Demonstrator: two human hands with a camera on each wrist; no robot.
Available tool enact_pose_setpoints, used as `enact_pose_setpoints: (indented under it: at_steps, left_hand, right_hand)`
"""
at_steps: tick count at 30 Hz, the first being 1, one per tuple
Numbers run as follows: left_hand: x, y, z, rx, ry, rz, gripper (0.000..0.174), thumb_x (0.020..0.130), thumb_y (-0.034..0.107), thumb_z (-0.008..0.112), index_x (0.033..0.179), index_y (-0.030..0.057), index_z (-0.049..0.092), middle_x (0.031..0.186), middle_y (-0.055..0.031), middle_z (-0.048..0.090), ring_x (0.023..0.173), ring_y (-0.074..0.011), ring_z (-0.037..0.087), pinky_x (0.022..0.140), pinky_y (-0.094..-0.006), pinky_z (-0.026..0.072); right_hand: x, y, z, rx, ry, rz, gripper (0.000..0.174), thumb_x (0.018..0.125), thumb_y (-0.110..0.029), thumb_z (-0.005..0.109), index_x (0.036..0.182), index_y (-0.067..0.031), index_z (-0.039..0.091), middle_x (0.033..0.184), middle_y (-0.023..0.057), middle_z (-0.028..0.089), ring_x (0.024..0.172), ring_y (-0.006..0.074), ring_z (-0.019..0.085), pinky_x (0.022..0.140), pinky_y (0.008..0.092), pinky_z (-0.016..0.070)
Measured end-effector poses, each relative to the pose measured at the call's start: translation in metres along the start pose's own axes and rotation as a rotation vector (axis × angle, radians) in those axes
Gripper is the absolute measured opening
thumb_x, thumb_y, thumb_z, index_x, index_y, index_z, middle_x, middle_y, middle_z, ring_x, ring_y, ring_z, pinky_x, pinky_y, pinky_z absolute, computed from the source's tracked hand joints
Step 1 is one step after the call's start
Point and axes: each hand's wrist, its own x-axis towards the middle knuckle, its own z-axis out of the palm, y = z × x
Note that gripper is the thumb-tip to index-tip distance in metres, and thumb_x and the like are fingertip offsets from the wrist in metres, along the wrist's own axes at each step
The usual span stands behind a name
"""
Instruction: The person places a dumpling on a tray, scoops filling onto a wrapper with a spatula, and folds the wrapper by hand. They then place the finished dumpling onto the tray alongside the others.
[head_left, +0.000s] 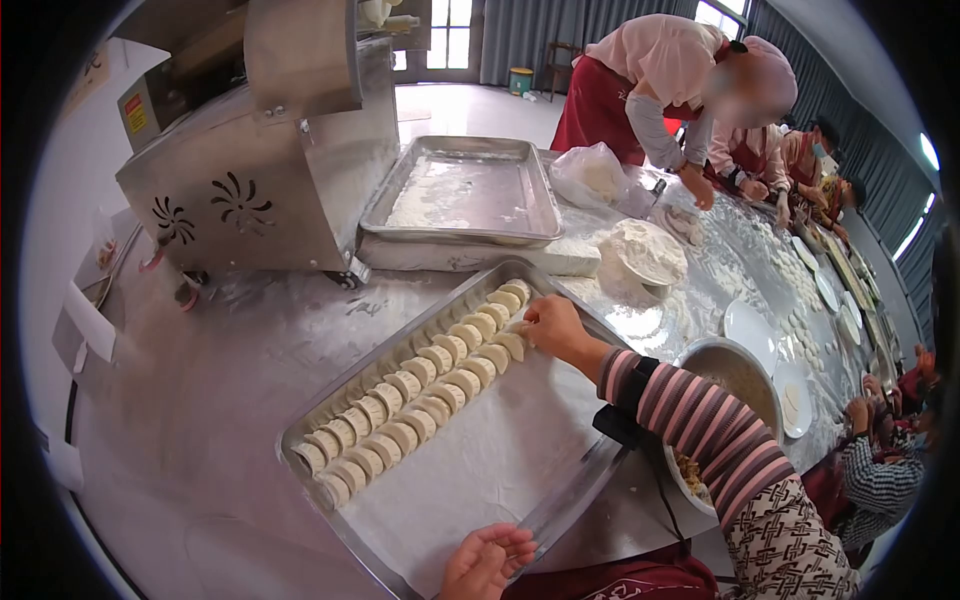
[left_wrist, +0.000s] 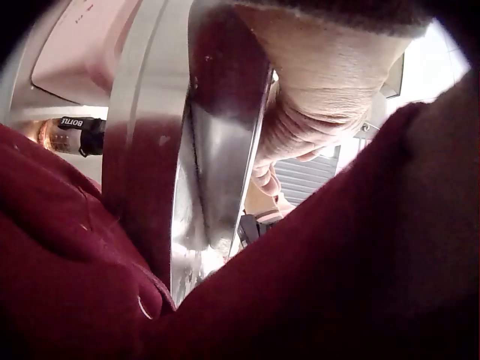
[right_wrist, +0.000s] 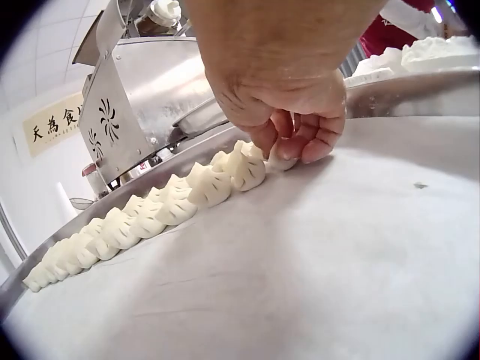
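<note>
A metal tray (head_left: pixel 590 500) lined with white paper holds two rows of pleated dumplings (head_left: pixel 403 385). My right hand (head_left: pixel 560 328) pinches a dumpling at the far end of the nearer row. In the right wrist view, the fingers of my right hand (right_wrist: pixel 289 112) curl round that dumpling (right_wrist: pixel 280 160), mostly hidden, beside the last visible one in the row (right_wrist: pixel 246 166). My left hand (head_left: pixel 490 562) is at the tray's near edge, fingers loosely bent, nothing seen in it. In the left wrist view, my left hand (left_wrist: pixel 315 97) is beside a metal rim (left_wrist: pixel 259 142).
A steel machine (head_left: pixel 260 190) stands at the back left, with an empty floured tray (head_left: pixel 455 237) beside it. Right of my tray are a flour bowl (head_left: pixel 650 255), a large metal bowl (head_left: pixel 735 350), a filling bowl (head_left: pixel 692 480) and white plates (head_left: pixel 750 330). Several people work along the table.
</note>
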Motion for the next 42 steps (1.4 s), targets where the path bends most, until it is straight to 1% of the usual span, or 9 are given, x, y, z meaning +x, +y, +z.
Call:
enact_pose_setpoints:
  at_steps: [15, 20, 25, 27, 31, 33, 37, 39, 42]
  left_hand:
    - [0.002, -0.003, 0.001, 0.033, -0.004, 0.043, 0.031, 0.095, 0.018, 0.055, 0.121, 0.0003, 0.05, 0.11, -0.0123, 0.061, 0.098, -0.02, 0.061, 0.09, -0.0332, 0.0496]
    - [0.006, -0.007, -0.009, 0.041, -0.019, 0.05, 0.03, 0.095, 0.016, 0.054, 0.121, -0.0003, 0.049, 0.111, -0.0132, 0.06, 0.099, -0.0213, 0.061, 0.09, -0.0341, 0.0497]
    - [0.005, -0.005, -0.009, 0.168, 0.02, 0.105, 0.03, 0.095, 0.015, 0.05, 0.119, -0.002, 0.047, 0.115, -0.0187, 0.057, 0.104, -0.0271, 0.059, 0.092, -0.0402, 0.0482]
    - [0.005, -0.006, -0.008, 0.167, 0.024, 0.123, 0.026, 0.096, 0.011, 0.048, 0.118, -0.0026, 0.047, 0.113, -0.0183, 0.058, 0.1, -0.026, 0.06, 0.091, -0.0394, 0.0493]
    - [0.0, -0.008, 0.004, 0.208, 0.037, 0.212, 0.023, 0.096, 0.008, 0.047, 0.116, -0.0029, 0.048, 0.11, -0.0179, 0.059, 0.096, -0.0245, 0.062, 0.089, -0.0383, 0.0511]
    - [0.0, -0.011, -0.003, 0.262, 0.012, 0.268, 0.023, 0.096, 0.009, 0.048, 0.116, -0.0028, 0.048, 0.11, -0.0176, 0.06, 0.095, -0.0239, 0.062, 0.087, -0.0382, 0.0519]
    - [-0.001, -0.025, 0.01, 0.313, 0.007, 0.331, 0.021, 0.091, 0.004, 0.054, 0.111, -0.0009, 0.055, 0.103, -0.0144, 0.063, 0.092, -0.0238, 0.063, 0.08, -0.0369, 0.0531]
    - [-0.006, -0.026, 0.023, 0.406, -0.031, 0.329, 0.028, 0.096, 0.012, 0.052, 0.12, -0.0011, 0.049, 0.111, -0.0146, 0.06, 0.099, -0.0231, 0.06, 0.091, -0.0358, 0.0497]
    - [-0.001, -0.035, 0.038, 0.471, -0.087, 0.3, 0.027, 0.096, 0.011, 0.051, 0.12, -0.0013, 0.05, 0.11, -0.015, 0.06, 0.098, -0.0234, 0.061, 0.09, -0.0358, 0.05]
  right_hand:
    - [-0.007, -0.007, 0.001, 0.007, -0.012, -0.03, 0.013, 0.068, -0.011, 0.068, 0.074, 0.0006, 0.068, 0.076, 0.0231, 0.064, 0.073, 0.0391, 0.063, 0.067, 0.0432, 0.0502]
    - [-0.013, -0.007, -0.018, -0.138, 0.069, -0.112, 0.025, 0.071, -0.014, 0.069, 0.093, -0.0026, 0.068, 0.092, 0.0223, 0.065, 0.091, 0.0387, 0.061, 0.079, 0.044, 0.0488]
    - [-0.06, -0.045, -0.102, -0.107, -0.083, -0.113, 0.025, 0.075, -0.018, 0.07, 0.095, -0.0033, 0.068, 0.096, 0.0192, 0.065, 0.094, 0.0366, 0.061, 0.081, 0.0426, 0.0486]
    - [-0.093, -0.056, -0.143, -0.145, -0.076, -0.245, 0.026, 0.074, -0.014, 0.072, 0.096, -0.0016, 0.069, 0.092, 0.0149, 0.065, 0.079, 0.0285, 0.064, 0.073, 0.035, 0.0508]
    - [-0.17, -0.07, -0.234, -0.008, -0.062, -0.273, 0.021, 0.077, -0.005, 0.071, 0.097, -0.0002, 0.067, 0.091, 0.0091, 0.065, 0.071, 0.0163, 0.062, 0.062, 0.0282, 0.0491]
    - [-0.212, -0.073, -0.277, 0.01, 0.041, -0.217, 0.02, 0.077, -0.006, 0.072, 0.095, 0.0007, 0.068, 0.083, 0.0088, 0.063, 0.069, 0.0158, 0.06, 0.061, 0.0278, 0.047]
    - [-0.294, -0.047, -0.343, -0.037, 0.361, -0.15, 0.02, 0.078, -0.002, 0.07, 0.098, 0.0018, 0.068, 0.089, 0.0076, 0.066, 0.068, 0.0087, 0.059, 0.061, 0.0225, 0.0475]
    - [-0.33, -0.02, -0.361, -0.067, 0.525, -0.096, 0.016, 0.081, -0.003, 0.068, 0.097, 0.0019, 0.069, 0.087, 0.0059, 0.067, 0.071, 0.0071, 0.06, 0.063, 0.0207, 0.0483]
    - [-0.373, 0.046, -0.363, 0.094, 0.676, 0.15, 0.015, 0.083, -0.005, 0.068, 0.095, 0.0033, 0.069, 0.081, 0.0035, 0.067, 0.071, 0.0057, 0.058, 0.062, 0.0203, 0.0467]
